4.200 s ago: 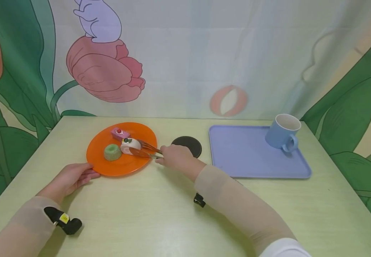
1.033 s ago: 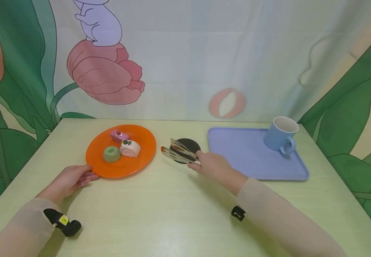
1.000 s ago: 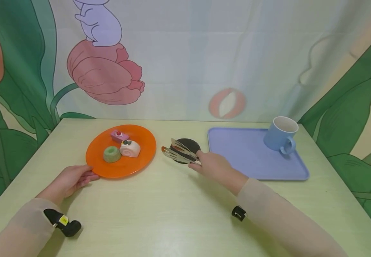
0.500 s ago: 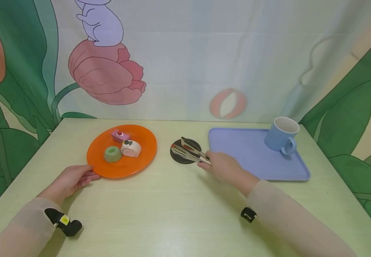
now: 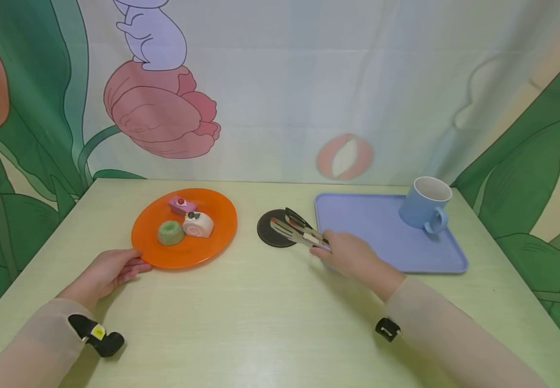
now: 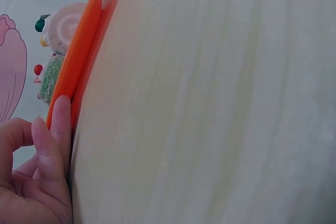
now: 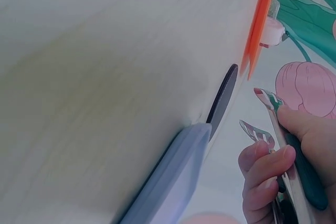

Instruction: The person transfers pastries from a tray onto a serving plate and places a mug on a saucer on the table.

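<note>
My left hand point(image 5: 110, 271) holds the near left rim of an orange plate point(image 5: 185, 254), its fingertips right at the edge in the left wrist view. On the plate sit a pink cake slice point(image 5: 181, 206), a white cake roll point(image 5: 198, 225) and a green ring-shaped cake point(image 5: 170, 233). My right hand point(image 5: 352, 256) grips metal serving tongs point(image 5: 304, 233) with fork-like tips. Dark green grips show in the right wrist view, where the fingers wrap round the tongs point(image 7: 292, 163). The tips stand apart with nothing between them, overlapping the black disc point(image 5: 271, 237) in the head view.
Right of the disc lies a lilac tray point(image 5: 362, 226), and the right hand overlaps its near left corner. A light blue mug point(image 5: 420, 207) stands on the tray's far right. Behind the pale table point(image 5: 222, 323) hangs a printed curtain point(image 5: 270, 108).
The tongs, round the cake roll at first, have let go of it; it stays on the plate. My right hand has moved right past the disc. The left hand keeps its place.
</note>
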A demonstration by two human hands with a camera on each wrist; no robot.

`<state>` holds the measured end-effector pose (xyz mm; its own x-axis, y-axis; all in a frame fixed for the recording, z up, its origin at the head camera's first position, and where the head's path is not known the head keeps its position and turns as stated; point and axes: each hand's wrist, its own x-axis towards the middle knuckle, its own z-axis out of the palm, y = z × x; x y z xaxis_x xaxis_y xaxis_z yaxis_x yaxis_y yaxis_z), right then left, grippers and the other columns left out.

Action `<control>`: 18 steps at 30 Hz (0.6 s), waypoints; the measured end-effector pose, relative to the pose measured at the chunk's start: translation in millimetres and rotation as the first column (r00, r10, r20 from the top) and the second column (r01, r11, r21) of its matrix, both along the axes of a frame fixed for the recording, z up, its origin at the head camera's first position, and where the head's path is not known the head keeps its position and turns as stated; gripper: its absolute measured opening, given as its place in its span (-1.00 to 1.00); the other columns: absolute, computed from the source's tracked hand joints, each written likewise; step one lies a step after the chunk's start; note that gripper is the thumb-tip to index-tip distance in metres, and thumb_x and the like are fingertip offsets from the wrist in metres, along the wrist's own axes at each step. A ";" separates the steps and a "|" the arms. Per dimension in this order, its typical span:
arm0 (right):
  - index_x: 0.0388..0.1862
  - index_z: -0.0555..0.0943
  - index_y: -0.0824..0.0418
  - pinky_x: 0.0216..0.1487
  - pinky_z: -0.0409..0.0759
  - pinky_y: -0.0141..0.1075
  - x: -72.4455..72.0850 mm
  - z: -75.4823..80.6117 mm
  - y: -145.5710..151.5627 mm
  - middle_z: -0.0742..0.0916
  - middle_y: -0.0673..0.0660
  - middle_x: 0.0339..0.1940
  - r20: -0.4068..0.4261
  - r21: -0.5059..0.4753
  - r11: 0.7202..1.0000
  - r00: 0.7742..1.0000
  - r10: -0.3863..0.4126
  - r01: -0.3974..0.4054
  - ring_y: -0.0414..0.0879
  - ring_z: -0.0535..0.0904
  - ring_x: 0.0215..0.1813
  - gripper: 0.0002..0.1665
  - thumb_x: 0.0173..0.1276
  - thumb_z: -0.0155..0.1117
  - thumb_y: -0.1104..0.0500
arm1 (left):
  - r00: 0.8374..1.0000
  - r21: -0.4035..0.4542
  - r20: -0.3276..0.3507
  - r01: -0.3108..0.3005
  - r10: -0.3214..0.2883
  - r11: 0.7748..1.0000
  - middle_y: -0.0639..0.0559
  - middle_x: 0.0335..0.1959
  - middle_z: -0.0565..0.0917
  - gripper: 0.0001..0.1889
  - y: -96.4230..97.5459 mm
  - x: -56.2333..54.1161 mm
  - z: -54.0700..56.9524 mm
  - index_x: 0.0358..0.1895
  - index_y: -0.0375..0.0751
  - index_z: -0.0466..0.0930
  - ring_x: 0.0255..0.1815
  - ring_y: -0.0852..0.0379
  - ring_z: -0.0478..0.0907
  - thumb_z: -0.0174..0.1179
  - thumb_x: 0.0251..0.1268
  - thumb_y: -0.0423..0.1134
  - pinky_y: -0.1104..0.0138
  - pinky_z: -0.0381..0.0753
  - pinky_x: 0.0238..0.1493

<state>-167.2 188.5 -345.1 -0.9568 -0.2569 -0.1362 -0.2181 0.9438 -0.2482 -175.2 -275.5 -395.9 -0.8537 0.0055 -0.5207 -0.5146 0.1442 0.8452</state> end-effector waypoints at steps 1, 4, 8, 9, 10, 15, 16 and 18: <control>-0.31 0.39 0.14 -0.62 0.34 -0.24 0.7 -0.2 1.6 0.46 0.06 -0.61 0.000 -0.001 1.000 1.000 -0.003 0.003 -0.05 0.40 -0.54 -0.56 0.34 0.07 -0.22 | 1.000 0.000 0.001 -0.001 0.001 1.000 0.11 -0.41 0.70 -0.37 0.1 0.0 0.1 0.37 -0.47 0.03 -0.32 0.25 0.67 -0.13 0.47 -0.05 0.55 0.56 -0.29; -0.34 0.37 0.13 -0.64 0.31 -0.26 2.6 -0.9 6.1 0.42 0.05 -0.63 0.005 -0.003 1.000 1.000 -0.010 0.010 -0.06 0.38 -0.56 -0.56 0.34 0.07 -0.23 | 1.000 0.001 -0.002 -0.003 0.003 1.000 0.11 -0.42 0.70 -0.37 0.3 0.2 0.6 0.37 -0.47 0.03 -0.32 0.25 0.67 -0.13 0.46 -0.05 0.55 0.56 -0.29; -0.32 0.37 0.14 -0.64 0.30 -0.27 5.3 -1.5 11.1 0.42 0.05 -0.64 0.010 -0.005 1.000 1.000 -0.014 0.014 -0.07 0.37 -0.58 -0.57 0.35 0.06 -0.21 | 1.000 -0.002 -0.005 0.001 -0.001 1.000 0.12 -0.42 0.70 -0.38 0.6 0.9 1.4 0.36 -0.48 0.04 -0.32 0.26 0.67 -0.13 0.47 -0.05 0.55 0.56 -0.29; -0.30 0.38 0.15 -0.64 0.30 -0.26 5.9 -1.5 12.2 0.43 0.06 -0.63 0.009 -0.005 1.000 1.000 -0.015 0.015 -0.06 0.37 -0.57 -0.57 0.35 0.06 -0.21 | 1.000 -0.002 -0.006 0.002 -0.002 1.000 0.12 -0.42 0.70 -0.38 0.6 1.1 1.5 0.36 -0.48 0.04 -0.32 0.26 0.67 -0.14 0.47 -0.05 0.55 0.56 -0.29; -0.28 0.39 0.16 -0.63 0.31 -0.26 6.5 -1.4 13.1 0.44 0.06 -0.62 0.009 -0.005 1.000 1.000 -0.015 0.015 -0.06 0.38 -0.56 -0.57 0.35 0.06 -0.20 | 1.000 -0.002 -0.006 0.003 -0.003 1.000 0.12 -0.42 0.70 -0.39 0.6 1.2 1.6 0.36 -0.48 0.05 -0.32 0.26 0.67 -0.14 0.47 -0.06 0.55 0.56 -0.29; -0.06 0.43 0.25 -0.57 0.37 -0.23 8.2 -1.0 18.2 0.52 0.09 -0.54 0.020 0.001 1.000 1.000 -0.021 0.021 -0.04 0.43 -0.50 -0.47 0.36 0.05 -0.20 | 1.000 0.007 -0.006 -0.003 0.003 1.000 0.11 -0.42 0.70 -0.39 0.1 1.1 1.3 0.35 -0.48 0.05 -0.32 0.25 0.67 -0.13 0.47 -0.06 0.55 0.56 -0.29; -0.01 0.43 0.27 -0.56 0.39 -0.22 8.6 -1.0 19.4 0.54 0.10 -0.52 0.024 0.002 1.000 0.999 -0.022 0.022 -0.03 0.44 -0.49 -0.44 0.36 0.05 -0.20 | 1.000 0.010 -0.006 -0.005 0.005 1.000 0.11 -0.42 0.70 -0.39 0.1 1.1 1.1 0.35 -0.48 0.05 -0.32 0.25 0.67 -0.13 0.47 -0.06 0.55 0.56 -0.29; 0.11 0.41 0.32 -0.52 0.43 -0.19 9.6 -1.1 22.4 0.59 0.13 -0.43 0.027 0.004 1.000 0.999 -0.024 0.024 -0.04 0.46 -0.46 -0.34 0.36 0.03 -0.21 | 1.000 0.014 -0.006 -0.005 0.005 1.000 0.11 -0.42 0.70 -0.39 0.2 1.3 0.9 0.36 -0.47 0.05 -0.32 0.25 0.67 -0.12 0.46 -0.06 0.55 0.56 -0.29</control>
